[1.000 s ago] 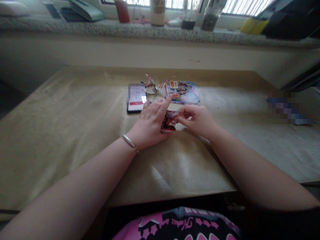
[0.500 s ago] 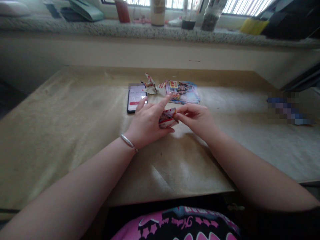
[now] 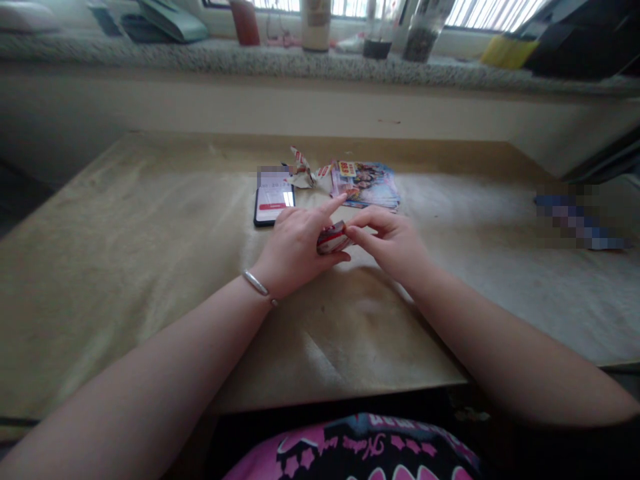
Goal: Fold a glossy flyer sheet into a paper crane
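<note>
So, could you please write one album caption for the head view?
Both hands hold a red-and-white packet near a phone and picture cards.

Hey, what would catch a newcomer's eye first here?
Probably the left hand and right hand, both holding a small printed item at mid-picture. Just beyond, left to right, lie a lit phone, a crumpled scrap and colourful cards. A silver bracelet circles the left wrist.

Red-white paper (image 3: pixel 331 241) partly hidden by hands (image 3: pixel 295 245); phone (image 3: pixel 273 207) top pixelated; containers (image 3: pixel 316 28) cropped above.
</note>
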Demonstrator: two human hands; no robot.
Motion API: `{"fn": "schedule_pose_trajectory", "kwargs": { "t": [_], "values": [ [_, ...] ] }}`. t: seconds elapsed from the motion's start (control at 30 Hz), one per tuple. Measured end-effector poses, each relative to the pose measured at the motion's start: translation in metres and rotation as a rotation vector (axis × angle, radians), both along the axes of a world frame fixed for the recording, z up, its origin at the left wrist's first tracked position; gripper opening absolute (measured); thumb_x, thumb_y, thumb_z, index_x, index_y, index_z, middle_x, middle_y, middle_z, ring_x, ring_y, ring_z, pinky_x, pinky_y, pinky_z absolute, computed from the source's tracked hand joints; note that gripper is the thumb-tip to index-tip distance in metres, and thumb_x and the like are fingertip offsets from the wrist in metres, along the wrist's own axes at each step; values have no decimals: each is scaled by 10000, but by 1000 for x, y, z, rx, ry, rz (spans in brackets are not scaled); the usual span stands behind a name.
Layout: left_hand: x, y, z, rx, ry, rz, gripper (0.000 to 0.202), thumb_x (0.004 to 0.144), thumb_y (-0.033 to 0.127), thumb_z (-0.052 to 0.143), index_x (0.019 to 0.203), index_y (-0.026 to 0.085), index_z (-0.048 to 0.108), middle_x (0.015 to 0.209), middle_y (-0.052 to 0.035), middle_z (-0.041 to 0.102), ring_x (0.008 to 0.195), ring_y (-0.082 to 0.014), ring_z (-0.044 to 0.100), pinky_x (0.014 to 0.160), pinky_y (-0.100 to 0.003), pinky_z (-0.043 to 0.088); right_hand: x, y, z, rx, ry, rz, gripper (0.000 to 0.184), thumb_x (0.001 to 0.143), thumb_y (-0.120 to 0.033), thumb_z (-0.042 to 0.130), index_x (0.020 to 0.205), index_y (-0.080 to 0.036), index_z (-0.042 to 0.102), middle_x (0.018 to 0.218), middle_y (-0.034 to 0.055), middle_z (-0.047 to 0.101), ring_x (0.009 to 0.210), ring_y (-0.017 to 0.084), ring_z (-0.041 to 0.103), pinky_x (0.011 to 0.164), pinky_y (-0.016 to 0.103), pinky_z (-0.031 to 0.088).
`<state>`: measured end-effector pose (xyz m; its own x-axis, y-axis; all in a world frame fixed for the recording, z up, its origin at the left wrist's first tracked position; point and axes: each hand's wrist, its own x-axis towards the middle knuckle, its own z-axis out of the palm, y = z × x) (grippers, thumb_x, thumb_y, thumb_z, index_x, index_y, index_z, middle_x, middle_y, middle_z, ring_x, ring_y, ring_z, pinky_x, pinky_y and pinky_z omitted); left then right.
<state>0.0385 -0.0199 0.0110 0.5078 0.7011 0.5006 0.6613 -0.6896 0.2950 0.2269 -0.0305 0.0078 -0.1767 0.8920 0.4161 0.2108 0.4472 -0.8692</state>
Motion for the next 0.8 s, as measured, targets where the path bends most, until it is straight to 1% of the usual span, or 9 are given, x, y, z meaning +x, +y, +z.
{"fn": "schedule_pose_trajectory", "kwargs": {
  "t": [0.13,0.27,0.37,0.43,0.5,0.57,0.67,0.73,0.8],
  "values": [
    [0,2,-1,-12,-42,15,791,720,342,789,1408,219,417,918,-9,690,877,-200,630,829,-342,433,-1,-3,2,36,-11,56,213,838,-422,666,795,-217,707,845,37,671,854,165,622,721,300,542],
    [0,4,-4,7,-101,4,761,733,311,775,1396,184,424,881,-6,687,827,-181,625,790,-320,435,-2,-4,0,7,10,103,192,811,-405,695,863,-221,711,917,44,660,919,174,620,748,311,571],
    [0,5,-6,28,-116,-20,749,741,314,766,1395,176,429,884,-13,688,842,-188,623,808,-334,436,-3,-5,-1,-19,3,77,152,794,-364,710,843,-220,703,902,36,644,899,163,617,706,289,585],
    [0,5,-6,33,-120,-36,743,755,340,752,1400,179,422,926,-26,687,883,-199,618,839,-352,437,-3,-5,0,-5,-12,43,122,791,-340,709,813,-221,695,864,24,636,856,150,613,668,270,584],
    [0,4,-5,47,-143,-60,680,791,368,715,1384,186,437,987,-45,683,938,-206,610,877,-367,437,-3,-6,1,26,-32,9,94,794,-320,703,804,-227,693,842,15,634,831,143,610,642,258,578],
    [1,3,-3,72,-182,-75,494,843,378,660,1283,198,529,1021,-56,679,972,-204,605,900,-369,441,-1,-6,2,70,-51,-35,73,799,-307,698,801,-234,695,837,12,638,820,139,610,628,250,569],
    [2,1,2,108,-260,-66,218,881,382,621,1018,213,644,980,-53,688,952,-195,610,890,-364,457,1,-6,3,134,-92,-98,62,810,-307,693,798,-246,699,830,12,649,810,142,614,624,253,559],
    [2,0,4,126,-301,-58,168,878,381,634,924,222,655,944,-48,695,929,-193,617,893,-374,460,2,-5,5,188,-133,-128,49,813,-295,691,793,-252,703,816,12,657,794,145,615,629,266,550],
    [3,-1,5,147,-318,-61,149,877,375,642,897,228,659,918,-39,702,908,-189,623,914,-390,452,3,-6,7,261,-183,-146,39,814,-267,688,782,-254,705,797,12,665,773,149,613,643,285,538]
  ]
}}
